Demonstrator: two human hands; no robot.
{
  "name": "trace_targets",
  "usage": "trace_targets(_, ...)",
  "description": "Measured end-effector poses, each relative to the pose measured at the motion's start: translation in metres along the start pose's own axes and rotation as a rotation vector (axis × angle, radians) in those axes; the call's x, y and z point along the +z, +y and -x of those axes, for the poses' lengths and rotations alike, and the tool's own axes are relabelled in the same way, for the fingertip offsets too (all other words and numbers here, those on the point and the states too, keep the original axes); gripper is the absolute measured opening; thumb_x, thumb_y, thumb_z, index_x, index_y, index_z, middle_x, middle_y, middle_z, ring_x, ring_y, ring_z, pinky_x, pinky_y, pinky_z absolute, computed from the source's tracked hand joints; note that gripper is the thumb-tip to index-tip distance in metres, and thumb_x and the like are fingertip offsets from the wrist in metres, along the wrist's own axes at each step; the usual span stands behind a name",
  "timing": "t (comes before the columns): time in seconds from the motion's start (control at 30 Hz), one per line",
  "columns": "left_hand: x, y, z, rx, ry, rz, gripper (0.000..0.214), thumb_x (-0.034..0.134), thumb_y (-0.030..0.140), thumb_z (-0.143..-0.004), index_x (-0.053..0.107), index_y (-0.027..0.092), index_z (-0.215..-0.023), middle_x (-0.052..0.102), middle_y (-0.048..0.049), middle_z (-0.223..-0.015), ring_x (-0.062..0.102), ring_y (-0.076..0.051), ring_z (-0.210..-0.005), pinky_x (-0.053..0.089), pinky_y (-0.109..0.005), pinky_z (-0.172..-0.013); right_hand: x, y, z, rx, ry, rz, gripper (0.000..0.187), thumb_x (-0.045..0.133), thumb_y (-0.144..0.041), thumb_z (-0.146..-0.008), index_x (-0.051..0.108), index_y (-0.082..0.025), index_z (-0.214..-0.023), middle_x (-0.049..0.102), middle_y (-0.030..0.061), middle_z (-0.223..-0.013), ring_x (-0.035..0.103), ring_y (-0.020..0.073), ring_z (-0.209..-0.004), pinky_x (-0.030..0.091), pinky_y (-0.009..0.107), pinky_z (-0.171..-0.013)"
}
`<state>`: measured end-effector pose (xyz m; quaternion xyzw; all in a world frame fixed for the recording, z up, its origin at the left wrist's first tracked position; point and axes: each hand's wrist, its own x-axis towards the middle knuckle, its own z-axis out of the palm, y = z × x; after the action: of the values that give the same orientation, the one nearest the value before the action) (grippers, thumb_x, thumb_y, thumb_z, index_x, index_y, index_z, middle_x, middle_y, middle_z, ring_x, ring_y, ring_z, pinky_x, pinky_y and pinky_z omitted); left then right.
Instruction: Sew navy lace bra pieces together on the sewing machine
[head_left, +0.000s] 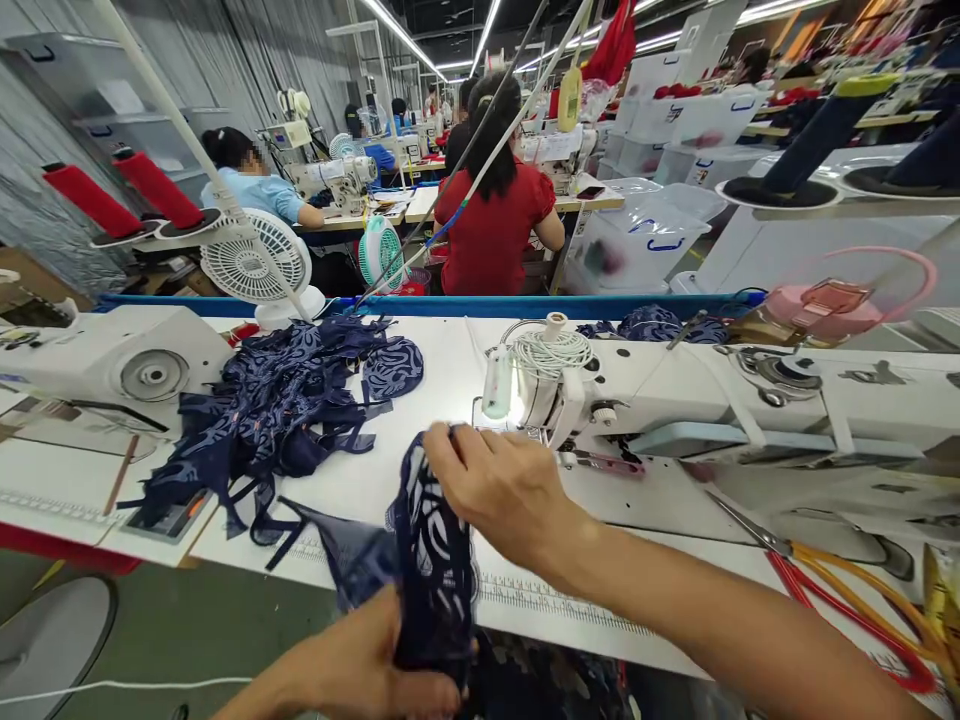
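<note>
Right hand (504,490) and left hand (375,655) gripped navy fabric (433,560) over the table's near edge (559,598). Limp, apparently; both ends needed holding.

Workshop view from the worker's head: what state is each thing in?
Patterned navy fabric, held in both hands
Left hand, closed on its lower end
Right hand, closed on its upper end
Navy fabric heap, loosely piled
Machine lamp, lit
Scissors, lying down; blade opening unclear
White fan, upright; running or not unclear
Ceiling lights, lit
</note>
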<state>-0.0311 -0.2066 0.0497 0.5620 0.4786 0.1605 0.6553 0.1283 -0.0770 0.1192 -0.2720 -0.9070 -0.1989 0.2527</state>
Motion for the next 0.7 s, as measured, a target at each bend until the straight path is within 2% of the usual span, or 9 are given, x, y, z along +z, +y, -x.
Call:
trace_targets(0.07,0.009,0.008,-0.012,-0.003,-0.022,0.105,0.039,0.063,0.052,-0.084,0.068,0.018,-0.103,0.072,-0.0045,-0.095,0.066,-0.023,-0.086,0.055,-0.032,-0.077,-0.006,0.002,-0.031,0.009,0.045,-0.01,0.031,0.03,-0.005,-0.094,0.059,-0.013,-0.104,0.057,0.0026,-0.066,0.051,0.0132,-0.055,0.025,0.026,-0.048)
trace_targets(0.1,0.009,0.011,-0.024,0.019,0.075,0.171,0.042,0.06,0.056,-0.084,0.069,0.018,-0.1,0.071,-0.0053,-0.093,0.066,-0.023,-0.086,0.055,-0.033,-0.076,-0.008,0.002,-0.042,0.024,0.068,-0.029,0.035,0.026,-0.006,-0.095,0.057,-0.013,-0.11,0.057,0.0026,-0.068,0.052,0.0134,-0.057,0.026,0.026,-0.049)
trace_targets(0.17,0.0,0.013,-0.05,0.11,0.44,0.276,0.047,0.055,0.06,-0.086,0.067,0.018,-0.103,0.071,-0.007,-0.095,0.065,-0.024,-0.094,0.053,-0.037,-0.085,-0.007,0.0,-0.046,0.031,0.117,-0.078,0.04,0.023,-0.007,-0.097,0.05,-0.013,-0.125,0.059,0.0033,-0.074,0.054,0.0142,-0.062,0.031,0.025,-0.05)
trace_targets(0.23,-0.017,0.01,-0.069,0.192,0.74,0.228,0.05,0.049,0.06,-0.088,0.066,0.015,-0.103,0.07,-0.0103,-0.095,0.064,-0.026,-0.098,0.053,-0.042,-0.087,-0.001,-0.004,-0.023,-0.024,0.136,-0.151,0.038,0.029,-0.009,-0.098,0.047,-0.012,-0.131,0.061,0.0047,-0.08,0.055,0.0151,-0.067,0.036,0.026,-0.054)
trace_targets(0.4,-0.044,-0.013,-0.072,0.282,1.094,-0.192,0.038,0.053,0.039,-0.091,0.055,0.019,-0.123,0.058,-0.0135,-0.126,0.054,-0.03,-0.12,0.043,-0.052,-0.103,0.029,-0.012,0.095,-0.097,-0.121,-0.458,0.024,0.044,-0.009,-0.093,0.059,-0.015,-0.11,0.065,0.0078,-0.09,0.06,0.0173,-0.08,0.049,0.029,-0.07)
trace_targets(0.47,-0.04,-0.016,-0.075,0.447,1.032,-0.575,0.031,0.046,0.026,-0.095,0.056,0.023,-0.124,0.058,-0.0104,-0.128,0.051,-0.026,-0.125,0.04,-0.05,-0.108,0.04,-0.013,0.128,-0.06,-0.163,-0.51,0.025,0.046,-0.011,-0.093,0.059,-0.014,-0.113,0.066,0.0107,-0.106,0.061,0.0209,-0.098,0.051,0.034,-0.085)
trace_targets(0.57,-0.03,-0.01,-0.097,0.628,0.619,-0.97,0.033,0.039,0.015,-0.097,0.058,0.023,-0.123,0.062,-0.008,-0.126,0.052,-0.022,-0.125,0.04,-0.045,-0.11,0.048,-0.011,0.143,-0.078,-0.212,-0.573,0.029,0.047,-0.01,-0.092,0.058,-0.012,-0.12,0.066,0.0113,-0.114,0.058,0.0223,-0.108,0.05,0.036,-0.095)
trace_targets(0.63,-0.027,-0.003,-0.117,0.588,0.523,-1.099,0.033,0.045,0.021,-0.096,0.055,0.018,-0.128,0.059,-0.0098,-0.133,0.05,-0.026,-0.127,0.04,-0.047,-0.109,0.049,-0.007,0.141,-0.098,-0.246,-0.605,0.03,0.048,-0.009,-0.091,0.058,-0.012,-0.119,0.066,0.011,-0.113,0.058,0.0223,-0.109,0.05,0.035,-0.094)
trace_targets(0.7,-0.028,0.002,-0.133,0.502,0.566,-1.152,0.043,0.052,0.033,-0.094,0.051,0.015,-0.133,0.053,-0.0123,-0.14,0.045,-0.031,-0.13,0.041,-0.05,-0.107,0.05,0.002,0.139,-0.081,-0.271,-0.615,0.03,0.05,-0.01,-0.089,0.059,-0.012,-0.117,0.064,0.0116,-0.115,0.057,0.0232,-0.112,0.049,0.036,-0.096)
